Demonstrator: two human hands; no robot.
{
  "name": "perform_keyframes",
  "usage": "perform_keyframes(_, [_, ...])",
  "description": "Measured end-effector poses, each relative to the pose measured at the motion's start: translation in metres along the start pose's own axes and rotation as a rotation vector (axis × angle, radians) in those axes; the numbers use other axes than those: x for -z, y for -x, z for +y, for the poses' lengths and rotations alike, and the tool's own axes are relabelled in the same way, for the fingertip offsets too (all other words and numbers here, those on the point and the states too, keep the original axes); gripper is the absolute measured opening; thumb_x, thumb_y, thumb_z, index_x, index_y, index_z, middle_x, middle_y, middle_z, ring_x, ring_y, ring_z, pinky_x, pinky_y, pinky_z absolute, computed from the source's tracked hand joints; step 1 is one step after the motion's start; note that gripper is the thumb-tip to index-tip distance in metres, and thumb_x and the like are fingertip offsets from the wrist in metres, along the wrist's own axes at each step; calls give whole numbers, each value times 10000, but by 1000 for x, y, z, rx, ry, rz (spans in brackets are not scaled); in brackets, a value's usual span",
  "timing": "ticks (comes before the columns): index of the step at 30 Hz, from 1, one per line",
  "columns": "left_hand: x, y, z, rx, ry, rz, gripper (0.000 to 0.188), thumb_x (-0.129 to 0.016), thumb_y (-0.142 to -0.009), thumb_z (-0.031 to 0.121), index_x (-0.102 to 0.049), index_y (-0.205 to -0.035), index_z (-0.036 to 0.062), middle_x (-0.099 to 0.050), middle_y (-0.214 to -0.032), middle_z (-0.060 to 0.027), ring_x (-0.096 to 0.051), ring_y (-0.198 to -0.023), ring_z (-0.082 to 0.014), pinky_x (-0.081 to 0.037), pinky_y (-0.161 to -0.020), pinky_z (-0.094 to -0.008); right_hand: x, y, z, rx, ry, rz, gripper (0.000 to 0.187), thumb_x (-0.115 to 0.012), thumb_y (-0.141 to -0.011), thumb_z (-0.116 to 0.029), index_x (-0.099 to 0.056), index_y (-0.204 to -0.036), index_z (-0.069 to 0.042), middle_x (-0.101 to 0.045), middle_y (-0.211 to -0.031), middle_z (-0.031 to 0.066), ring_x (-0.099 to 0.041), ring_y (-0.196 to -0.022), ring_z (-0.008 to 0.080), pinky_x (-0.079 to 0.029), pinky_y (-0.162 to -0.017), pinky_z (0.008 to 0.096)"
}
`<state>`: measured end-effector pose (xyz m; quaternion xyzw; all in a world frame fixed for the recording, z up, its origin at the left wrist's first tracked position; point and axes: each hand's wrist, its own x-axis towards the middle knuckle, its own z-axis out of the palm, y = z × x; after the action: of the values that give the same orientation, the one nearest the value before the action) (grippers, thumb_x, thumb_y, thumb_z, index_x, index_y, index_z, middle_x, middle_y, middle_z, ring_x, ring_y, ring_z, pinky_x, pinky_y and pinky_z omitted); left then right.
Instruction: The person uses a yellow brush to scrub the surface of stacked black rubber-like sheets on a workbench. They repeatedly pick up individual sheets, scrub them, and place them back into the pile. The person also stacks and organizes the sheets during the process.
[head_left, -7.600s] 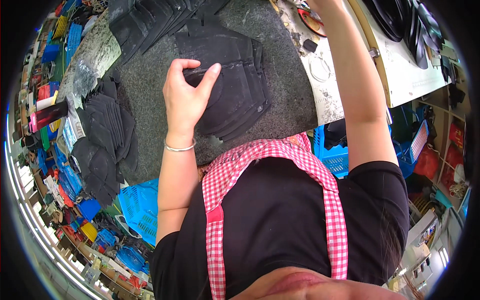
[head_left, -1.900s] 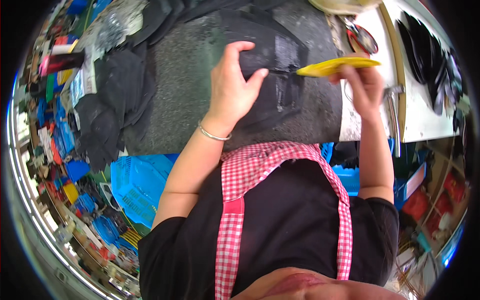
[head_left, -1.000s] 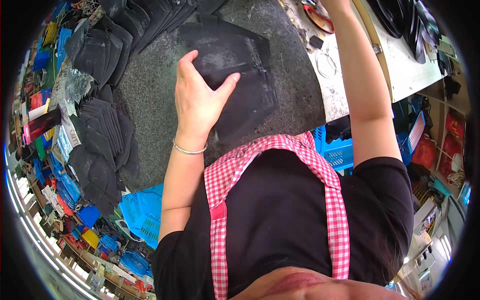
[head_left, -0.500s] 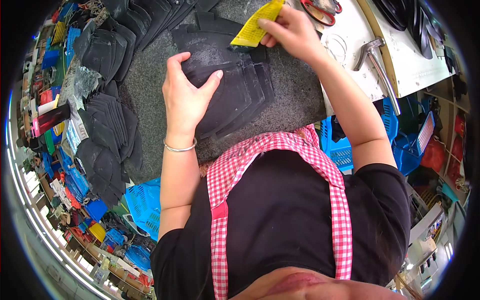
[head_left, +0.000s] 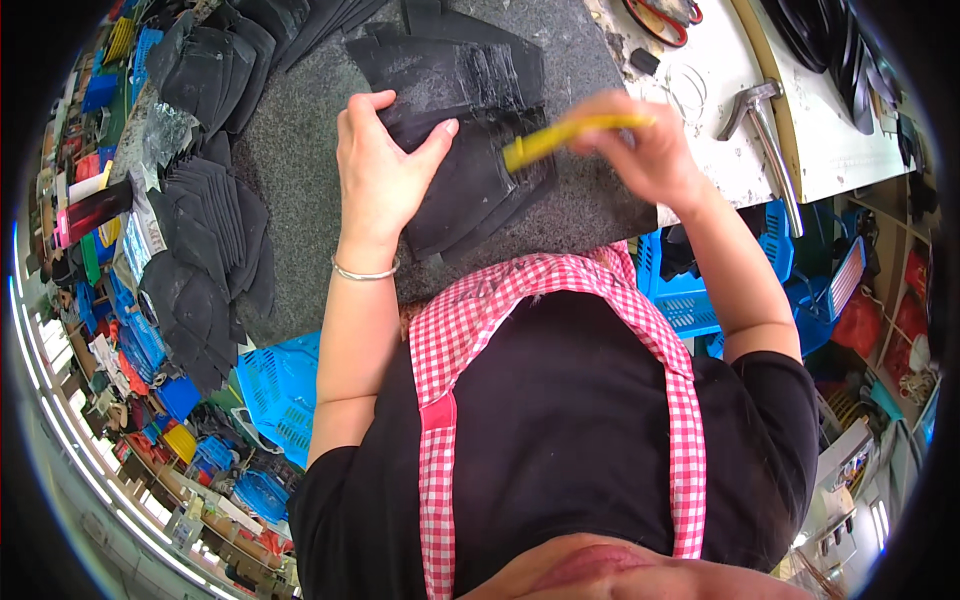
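Observation:
Overlapping black flat pieces lie on the grey speckled work surface in front of me, with whitish smears along their right edges. My left hand rests on their left side, thumb and fingers apart, touching the top pieces. In my right hand, blurred by motion, is a thin yellow card, seen nearly edge-on. Its left end is over the smeared right edges of the pieces; I cannot tell whether it touches them.
Stacks of similar black pieces line the left side of the grey slab. On the white table at right lie a hammer, red-handled scissors and a clear ring. Blue plastic baskets stand below the table's edge.
My right hand has moved right and toward me, and the yellow card has turned from face-on to nearly edge-on. My left hand has shifted slightly on the pieces.

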<state>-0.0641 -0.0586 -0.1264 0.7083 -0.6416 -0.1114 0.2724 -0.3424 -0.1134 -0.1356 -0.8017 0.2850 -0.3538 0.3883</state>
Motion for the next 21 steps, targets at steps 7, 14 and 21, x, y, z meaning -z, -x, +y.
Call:
perform_keyframes(7, [7, -3, 6, 208, 100, -100, 731, -912, -756, 376, -540, -1251, -12, -707, -1089, -286, -705, -1016, -405, -540, -922, -450, -4, -2, 2, -211, -120, -34, 131, -704, -969, -117, -679, -1026, -3, -727, -736, 94, -738, -658, 184, -563, -602, 310])
perform_keyframes(14, [1, -4, 5, 104, 49, -34, 701, -903, -763, 341, -527, -1250, 5, -704, -1048, -291, -707, -990, -412, -550, -876, -450, -18, -60, 16, -84, 275, 159, 172, -712, -953, -135, -699, -1044, 10, -763, -838, 117, -767, -762, 198, -580, -662, 308])
perform_keyframes(21, [-1, 5, 3, -134, 230, 194, 570, -913, -750, 136, -574, -1196, 35, -668, -1113, -170, -669, -1054, -304, -525, -943, -372, -4, 4, -26, -256, -147, -110, 61, -666, -951, 13, -677, -1011, 9, -721, -901, 128, -739, -838, 219, -589, -735, 324])
